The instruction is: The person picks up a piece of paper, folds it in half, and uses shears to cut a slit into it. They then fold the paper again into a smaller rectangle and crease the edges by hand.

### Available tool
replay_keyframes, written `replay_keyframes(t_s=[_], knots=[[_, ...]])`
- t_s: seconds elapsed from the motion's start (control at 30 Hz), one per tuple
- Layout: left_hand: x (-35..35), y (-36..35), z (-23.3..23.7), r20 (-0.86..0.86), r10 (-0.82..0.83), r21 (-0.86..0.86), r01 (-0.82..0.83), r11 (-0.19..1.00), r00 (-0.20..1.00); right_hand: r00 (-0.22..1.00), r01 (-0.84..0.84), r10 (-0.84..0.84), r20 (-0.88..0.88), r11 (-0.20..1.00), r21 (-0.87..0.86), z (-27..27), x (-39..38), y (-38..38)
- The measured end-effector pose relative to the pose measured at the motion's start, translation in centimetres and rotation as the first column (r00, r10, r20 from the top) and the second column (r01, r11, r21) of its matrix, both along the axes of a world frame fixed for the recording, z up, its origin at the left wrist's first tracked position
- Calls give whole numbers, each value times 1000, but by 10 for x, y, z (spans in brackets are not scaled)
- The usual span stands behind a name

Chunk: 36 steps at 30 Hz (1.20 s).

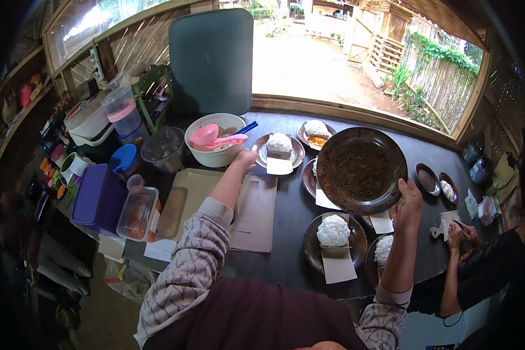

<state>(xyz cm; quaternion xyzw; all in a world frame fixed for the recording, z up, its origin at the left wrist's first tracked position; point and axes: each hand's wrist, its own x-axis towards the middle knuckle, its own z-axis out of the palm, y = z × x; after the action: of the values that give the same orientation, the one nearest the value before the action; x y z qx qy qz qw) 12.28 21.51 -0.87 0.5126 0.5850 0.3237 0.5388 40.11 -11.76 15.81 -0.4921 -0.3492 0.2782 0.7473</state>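
My right hand point(408, 204) grips the near rim of a large dark round plate point(360, 169), held tilted above the dark counter point(280, 256). My left hand point(246, 158) reaches forward and touches the rim of a white bowl point(217, 154) that holds pink spoons point(213, 137) and a blue one. Just right of that hand sits a small plate with a rice mound point(280, 142) and a paper slip. Another rice plate point(333, 231) with a paper slip lies below the held plate, and a third point(316, 128) stands further back.
A purple box point(97, 195), a clear lidded container point(137, 213), jars and a wooden board point(188, 201) crowd the left. Another person's hands point(462, 234) rest at the right by two small oval dishes point(438, 181). A dark tray point(212, 61) leans at the window.
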Motion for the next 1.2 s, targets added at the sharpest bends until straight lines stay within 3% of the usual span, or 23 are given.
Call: replay_keyframes(t_s=[0.03,0.07,0.1,0.13,0.17,0.23,0.27,0.33,0.37,0.43,0.47,0.53,0.57,0.63,0.67,0.7,0.77,0.9,1.0,1.03,1.1,1.2], knots=[[0,-1,3,4,3,6,-3,1000,1000,1000,-3,3,4,1000,6,1,0,-1],[1,-2,5,-299,-42,144,89,986,953,999,-32,31,5,999,22,3,-1,-1],[2,-4,6,-578,-35,242,212,947,815,998,-61,61,7,997,37,4,-2,-1],[5,-24,16,-546,43,399,214,892,836,998,-67,66,9,997,38,7,-4,-1],[9,-36,24,-545,48,399,209,893,837,997,-82,81,17,995,64,10,-6,-1],[17,-59,37,-279,-98,486,229,843,955,995,-102,100,23,991,85,15,-12,-1],[18,-74,47,-279,-94,483,224,846,956,995,-102,101,16,992,74,19,-17,-1],[16,-128,92,-6,-412,481,364,798,911,989,-145,144,22,988,55,26,-28,0],[14,-147,105,-2,-403,479,355,803,915,988,-155,154,24,987,52,27,-33,1],[7,-173,120,35,-542,493,457,740,840,976,-200,200,82,980,-14,29,-42,6],[5,-173,112,40,-526,495,440,749,849,963,-259,260,72,965,-32,27,-48,8],[-4,-174,100,372,-458,216,404,889,808,947,-307,312,83,949,-67,21,-58,15],[-12,-174,93,375,-441,219,385,897,815,935,-336,344,88,937,-98,16,-62,19],[-36,-188,95,692,-426,89,517,851,582,900,-393,414,136,906,-155,4,-70,28],[-47,-190,87,758,-435,126,546,828,485,874,-428,457,163,885,-185,-7,-71,36],[-51,-200,84,758,-425,124,531,838,494,846,-459,499,187,861,-219,-16,-72,44],[-58,-223,80,698,-285,87,318,944,656,812,-487,544,211,831,-268,-23,-86,52],[-93,-242,47,754,-180,79,184,980,632,660,-555,702,267,695,-457,-36,-116,64],[-121,-265,33,740,-21,58,-34,998,672,453,-667,863,226,496,-557,-43,-137,74],[-132,-273,28,721,58,56,-142,988,690,435,-677,872,225,481,-557,-46,-145,76],[-152,-287,14,720,122,59,-235,970,683,204,-623,944,260,330,-709,-52,-161,81],[-176,-312,8,662,268,22,-375,927,700,68,-592,972,223,219,-775,-72,-185,91]])
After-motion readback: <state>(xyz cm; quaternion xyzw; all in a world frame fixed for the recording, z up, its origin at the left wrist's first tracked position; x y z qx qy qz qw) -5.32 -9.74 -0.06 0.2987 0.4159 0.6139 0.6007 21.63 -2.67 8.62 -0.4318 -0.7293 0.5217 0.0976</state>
